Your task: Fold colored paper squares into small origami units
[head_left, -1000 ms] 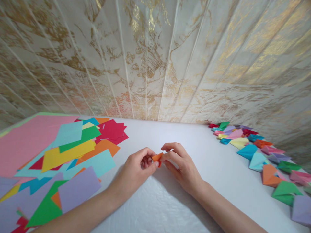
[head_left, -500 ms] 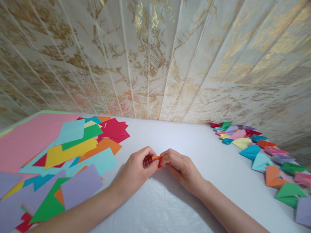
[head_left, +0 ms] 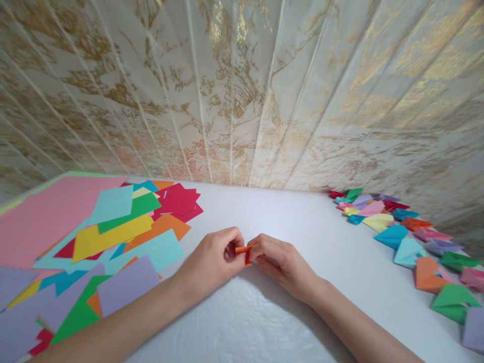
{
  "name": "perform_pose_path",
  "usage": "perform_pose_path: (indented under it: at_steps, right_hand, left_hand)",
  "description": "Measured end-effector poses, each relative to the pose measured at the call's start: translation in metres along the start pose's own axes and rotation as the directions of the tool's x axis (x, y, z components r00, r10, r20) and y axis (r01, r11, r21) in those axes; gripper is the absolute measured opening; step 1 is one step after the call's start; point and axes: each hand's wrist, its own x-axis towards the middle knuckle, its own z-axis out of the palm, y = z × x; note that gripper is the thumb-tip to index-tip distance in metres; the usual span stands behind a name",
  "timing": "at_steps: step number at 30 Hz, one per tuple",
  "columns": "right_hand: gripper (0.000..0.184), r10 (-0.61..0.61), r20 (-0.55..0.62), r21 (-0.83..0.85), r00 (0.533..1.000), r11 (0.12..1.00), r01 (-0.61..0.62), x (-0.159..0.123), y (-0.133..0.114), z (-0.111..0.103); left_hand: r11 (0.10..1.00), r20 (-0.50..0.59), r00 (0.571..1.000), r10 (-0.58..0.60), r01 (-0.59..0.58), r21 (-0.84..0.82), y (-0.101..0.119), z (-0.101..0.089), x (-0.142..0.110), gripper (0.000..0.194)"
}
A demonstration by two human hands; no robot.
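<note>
Between my fingertips is a small folded piece of orange paper [head_left: 244,250], held just above the white table [head_left: 242,322]. My left hand [head_left: 221,254] pinches its left side, thumb below and index finger curled over. From the other side my right hand [head_left: 278,259] grips the right end with bent fingers. Much of the folded paper is covered by the fingers, so its full shape cannot be made out.
Loose coloured sheets lie on the left, among them a lilac sheet [head_left: 128,285], a yellow one [head_left: 113,237] and a large pink one [head_left: 56,217]. Folded paper pieces line the right, including an orange one [head_left: 429,274]. A gold-patterned curtain [head_left: 234,101] hangs behind.
Both hands stay on the orange paper. The left fingers have shifted slightly around it, and the view has moved a little.
</note>
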Motion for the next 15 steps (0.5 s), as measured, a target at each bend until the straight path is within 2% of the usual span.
perform_pose_path:
  at_steps: [8,15]
  right_hand:
    - [0.018,0.032,-0.009,0.026,0.999,0.999,-0.032,-0.0007,0.0009,0.0006]
    - [0.015,0.037,-0.006,0.034,0.999,0.999,-0.037,-0.0018,0.0013,0.0017]
  left_hand:
    - [0.998,-0.009,0.999,0.046,-0.046,0.042,-0.0001,0.0005,-0.0006,0.007]
    - [0.994,0.075,0.993,0.088,-0.093,0.059,-0.0015,-0.003,0.0019,0.009]
